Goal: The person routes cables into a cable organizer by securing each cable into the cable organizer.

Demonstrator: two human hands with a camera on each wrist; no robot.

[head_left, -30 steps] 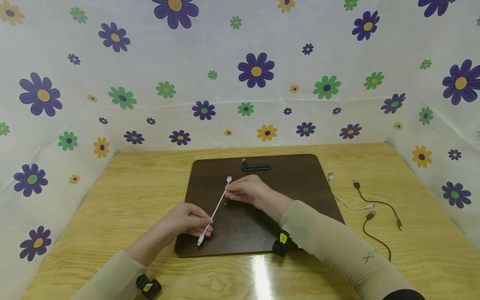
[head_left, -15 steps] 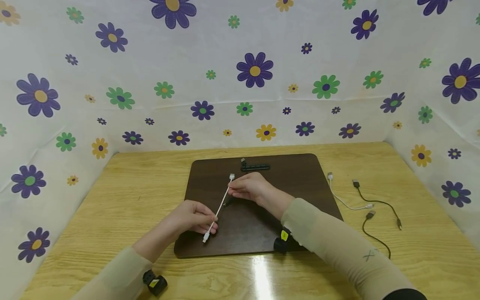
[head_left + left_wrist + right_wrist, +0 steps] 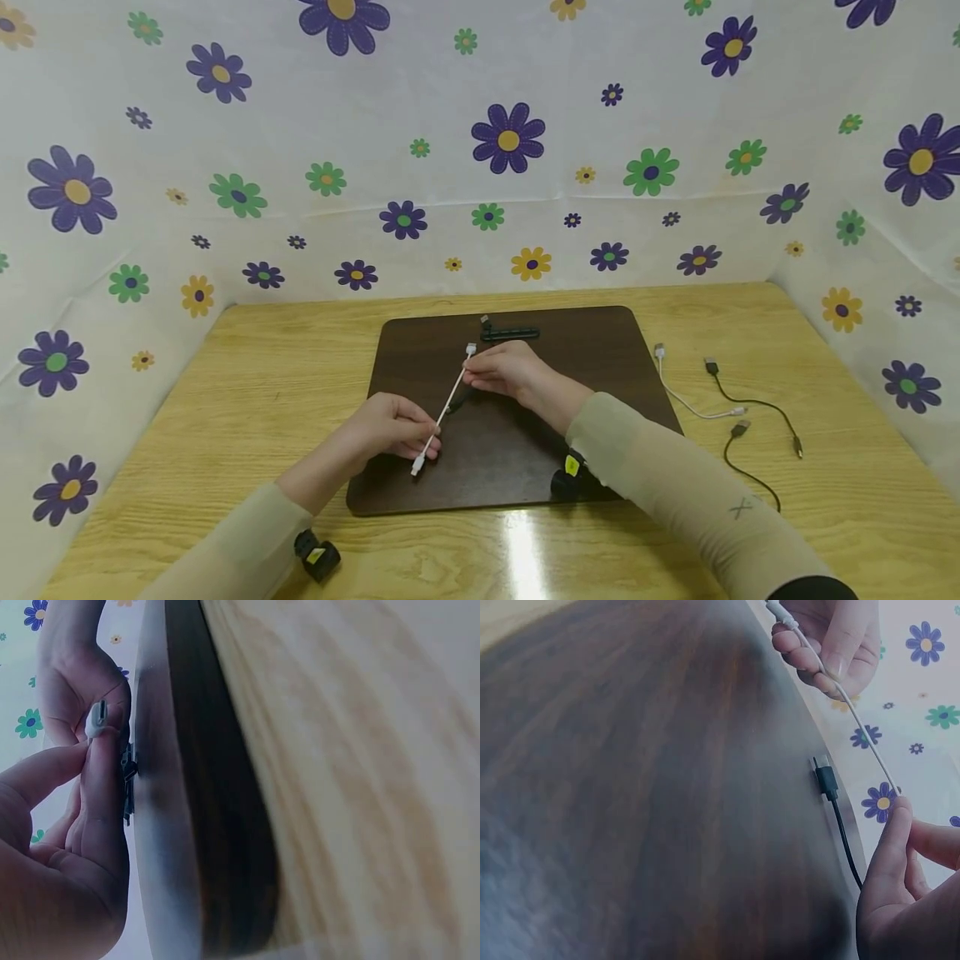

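Observation:
A thin white USB cable point(image 3: 454, 390) is stretched taut and slanting above a dark brown board point(image 3: 555, 433). My left hand point(image 3: 386, 427) pinches it near its lower end, where a flat oval plug point(image 3: 100, 714) pokes out past the fingers. Near the wider plug point(image 3: 471, 348) at the far end, my right hand point(image 3: 513, 371) pinches it between thumb and fingers. Beneath my right hand a black cable point(image 3: 844, 832) lies on the board, partly hidden, its USB plug point(image 3: 826, 780) visible in the right wrist view. A black slotted strip point(image 3: 517, 333) sits at the board's back.
Right of the board, on the wooden table point(image 3: 277, 375), lie another white cable point(image 3: 686, 404), a black cable point(image 3: 757, 406) and a second black cable point(image 3: 750, 477). A flower-patterned cloth point(image 3: 442, 108) encloses the table's back and sides.
Both hands have shifted slightly right and away from me, carrying the taut white cable with them. The pinches at both ends are unchanged, and the things on the table lie as before.

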